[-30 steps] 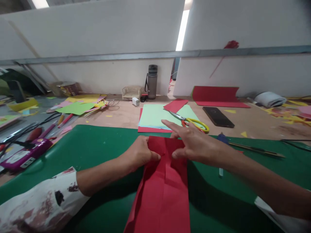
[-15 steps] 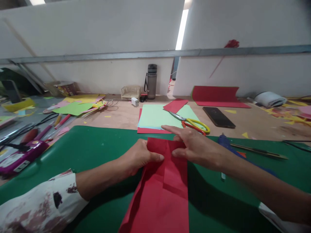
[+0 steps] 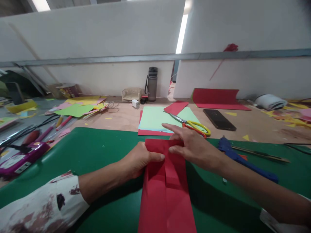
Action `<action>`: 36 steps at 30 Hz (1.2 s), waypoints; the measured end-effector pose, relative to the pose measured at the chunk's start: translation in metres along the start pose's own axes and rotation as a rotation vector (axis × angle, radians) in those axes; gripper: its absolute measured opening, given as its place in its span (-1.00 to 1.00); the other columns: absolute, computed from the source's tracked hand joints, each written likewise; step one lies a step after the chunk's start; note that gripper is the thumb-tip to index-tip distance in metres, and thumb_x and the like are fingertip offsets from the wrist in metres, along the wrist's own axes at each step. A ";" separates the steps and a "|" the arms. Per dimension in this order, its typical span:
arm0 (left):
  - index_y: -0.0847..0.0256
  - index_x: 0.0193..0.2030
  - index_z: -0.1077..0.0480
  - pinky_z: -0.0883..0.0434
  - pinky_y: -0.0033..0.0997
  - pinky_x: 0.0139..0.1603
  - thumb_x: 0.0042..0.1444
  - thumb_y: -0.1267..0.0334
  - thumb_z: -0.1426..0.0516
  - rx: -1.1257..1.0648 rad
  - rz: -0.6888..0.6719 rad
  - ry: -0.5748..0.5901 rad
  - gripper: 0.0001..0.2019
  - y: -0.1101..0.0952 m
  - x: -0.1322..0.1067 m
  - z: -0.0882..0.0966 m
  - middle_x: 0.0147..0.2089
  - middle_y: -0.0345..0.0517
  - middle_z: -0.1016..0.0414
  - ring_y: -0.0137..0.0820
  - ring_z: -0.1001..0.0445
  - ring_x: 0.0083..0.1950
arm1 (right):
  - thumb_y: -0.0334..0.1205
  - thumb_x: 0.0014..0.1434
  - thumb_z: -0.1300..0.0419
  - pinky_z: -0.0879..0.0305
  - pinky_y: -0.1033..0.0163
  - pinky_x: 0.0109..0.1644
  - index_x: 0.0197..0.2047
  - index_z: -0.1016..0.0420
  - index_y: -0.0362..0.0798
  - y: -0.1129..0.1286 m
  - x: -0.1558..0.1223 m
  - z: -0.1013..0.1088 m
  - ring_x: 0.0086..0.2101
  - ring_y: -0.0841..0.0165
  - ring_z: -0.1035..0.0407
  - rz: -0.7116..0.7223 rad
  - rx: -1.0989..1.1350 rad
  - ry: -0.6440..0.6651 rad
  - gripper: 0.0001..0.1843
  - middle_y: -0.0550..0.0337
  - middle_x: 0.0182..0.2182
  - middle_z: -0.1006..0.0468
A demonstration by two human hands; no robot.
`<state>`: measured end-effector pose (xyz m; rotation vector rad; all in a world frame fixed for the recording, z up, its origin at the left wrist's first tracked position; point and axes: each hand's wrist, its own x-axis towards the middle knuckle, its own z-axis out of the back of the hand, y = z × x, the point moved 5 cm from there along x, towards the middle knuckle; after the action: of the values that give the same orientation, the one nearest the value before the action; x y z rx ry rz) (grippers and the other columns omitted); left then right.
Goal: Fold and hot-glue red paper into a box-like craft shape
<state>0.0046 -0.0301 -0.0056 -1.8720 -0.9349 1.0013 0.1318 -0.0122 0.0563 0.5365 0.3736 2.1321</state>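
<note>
Red paper is over the green mat. The left hand and right hand pinch its far end, thumbs on top, one right finger poking out. Scissors lie just past, on pale sheets. I can't see the tucked-under fingers or the paper's near end.

Your left hand and right hand hold folded red paper, scissors just beyond the right.
</note>
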 end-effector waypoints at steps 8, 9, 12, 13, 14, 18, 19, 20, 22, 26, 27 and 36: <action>0.35 -0.28 -0.46 -0.46 -0.31 -0.26 -0.20 0.48 -0.19 -0.050 -0.171 -0.161 -0.75 -0.003 0.000 0.007 -0.32 0.01 -0.57 -0.27 -0.52 -0.34 | -0.14 0.04 -0.24 -0.32 0.13 -0.27 -0.10 -0.32 -0.12 0.024 -0.024 -0.017 -0.22 0.16 -0.38 0.045 -0.299 -0.182 -0.62 0.02 -0.22 -0.46; 0.35 -0.31 -0.45 -0.45 -0.33 -0.28 -0.20 0.49 -0.18 -0.041 -0.172 -0.181 -0.78 -0.002 0.000 0.009 -0.35 -0.01 -0.56 -0.29 -0.51 -0.36 | -0.12 0.01 -0.27 -0.31 0.15 -0.32 -0.15 -0.32 -0.09 0.024 -0.026 -0.024 -0.25 0.17 -0.38 -0.017 -0.300 -0.098 -0.64 0.06 -0.25 -0.45; 0.34 -0.39 -0.43 -0.44 -0.35 -0.35 -0.23 0.52 -0.13 -0.026 -0.151 -0.222 -0.82 0.002 0.002 0.012 -0.44 -0.08 -0.53 -0.34 -0.48 -0.44 | -0.15 -0.04 -0.29 -0.24 0.19 -0.40 -0.26 -0.29 -0.05 0.024 -0.030 -0.038 -0.28 0.18 -0.37 -0.144 -0.336 0.065 -0.68 0.11 -0.29 -0.41; 0.33 -0.41 -0.42 -0.43 -0.35 -0.36 -0.24 0.53 -0.12 -0.025 -0.143 -0.218 -0.82 0.003 0.002 0.012 -0.47 -0.11 -0.52 -0.34 -0.47 -0.45 | -0.17 -0.05 -0.29 -0.22 0.20 -0.40 -0.28 -0.28 -0.05 0.024 -0.030 -0.041 -0.28 0.18 -0.36 -0.163 -0.353 0.090 -0.69 0.11 -0.28 -0.40; 0.32 -0.44 -0.42 -0.43 -0.34 -0.35 -0.25 0.53 -0.11 -0.023 -0.136 -0.207 -0.83 0.004 0.003 0.011 -0.49 -0.13 -0.50 -0.35 -0.47 -0.47 | -0.19 -0.06 -0.28 -0.21 0.20 -0.40 -0.28 -0.27 -0.05 0.024 -0.029 -0.043 -0.27 0.18 -0.35 -0.175 -0.367 0.107 -0.70 0.10 -0.27 -0.40; 0.28 -0.53 -0.35 -0.40 -0.36 -0.36 -0.29 0.55 -0.08 -0.017 -0.129 -0.176 -0.85 0.004 0.003 0.009 -0.55 -0.20 -0.42 -0.40 -0.41 -0.51 | -0.23 -0.07 -0.27 -0.16 0.21 -0.36 -0.27 -0.26 -0.05 0.020 -0.027 -0.050 -0.24 0.18 -0.33 -0.202 -0.391 0.152 -0.70 0.08 -0.23 -0.38; 0.27 -0.55 -0.33 -0.40 -0.37 -0.37 -0.30 0.55 -0.08 -0.015 -0.132 -0.174 -0.86 0.004 0.002 0.009 -0.57 -0.21 -0.40 -0.42 -0.40 -0.51 | -0.24 -0.07 -0.26 -0.14 0.21 -0.37 -0.27 -0.26 -0.05 0.019 -0.027 -0.051 -0.24 0.18 -0.33 -0.203 -0.396 0.159 -0.71 0.08 -0.22 -0.39; 0.27 -0.56 -0.32 -0.39 -0.38 -0.37 -0.30 0.55 -0.08 -0.012 -0.131 -0.174 -0.87 0.004 0.002 0.008 -0.58 -0.23 -0.38 -0.43 -0.38 -0.52 | -0.26 -0.05 -0.25 -0.12 0.21 -0.37 -0.28 -0.26 -0.05 0.018 -0.027 -0.053 -0.25 0.18 -0.33 -0.204 -0.401 0.168 -0.73 0.08 -0.23 -0.39; 0.27 -0.57 -0.30 -0.39 -0.39 -0.39 -0.31 0.55 -0.07 0.003 -0.130 -0.172 -0.87 0.005 0.002 0.008 -0.59 -0.24 -0.34 -0.44 -0.36 -0.53 | -0.28 0.00 -0.19 -0.07 0.22 -0.40 -0.29 -0.26 -0.04 0.017 -0.028 -0.055 -0.28 0.19 -0.35 -0.192 -0.409 0.183 -0.80 0.11 -0.27 -0.42; 0.30 -0.52 -0.35 -0.39 -0.38 -0.38 -0.30 0.55 -0.07 0.027 -0.144 -0.164 -0.85 0.007 0.002 0.009 -0.60 -0.25 -0.31 -0.41 -0.38 -0.51 | -0.34 0.11 -0.06 0.05 0.24 -0.47 -0.30 -0.26 -0.04 0.019 -0.029 -0.054 -0.33 0.23 -0.38 -0.161 -0.432 0.214 -0.94 0.13 -0.34 -0.46; 0.31 -0.50 -0.37 -0.40 -0.38 -0.38 -0.29 0.55 -0.07 0.032 -0.145 -0.158 -0.84 0.007 0.002 0.008 -0.59 -0.25 -0.32 -0.41 -0.39 -0.50 | -0.34 0.12 -0.05 0.06 0.24 -0.48 -0.29 -0.27 -0.04 0.020 -0.028 -0.053 -0.33 0.23 -0.39 -0.159 -0.440 0.222 -0.95 0.13 -0.34 -0.47; 0.34 -0.40 -0.41 -0.42 -0.35 -0.34 -0.22 0.53 -0.08 0.075 -0.153 -0.146 -0.82 0.004 -0.001 0.003 -0.47 -0.10 -0.45 -0.35 -0.45 -0.43 | -0.43 0.11 -0.01 0.20 0.22 -0.55 -0.36 -0.34 -0.05 0.022 -0.023 -0.037 -0.46 0.24 -0.46 -0.188 -0.602 0.260 -0.86 0.11 -0.45 -0.54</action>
<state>0.0027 -0.0319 -0.0101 -1.6562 -1.0928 1.0750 0.1095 -0.0458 0.0291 -0.1183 -0.0850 1.9992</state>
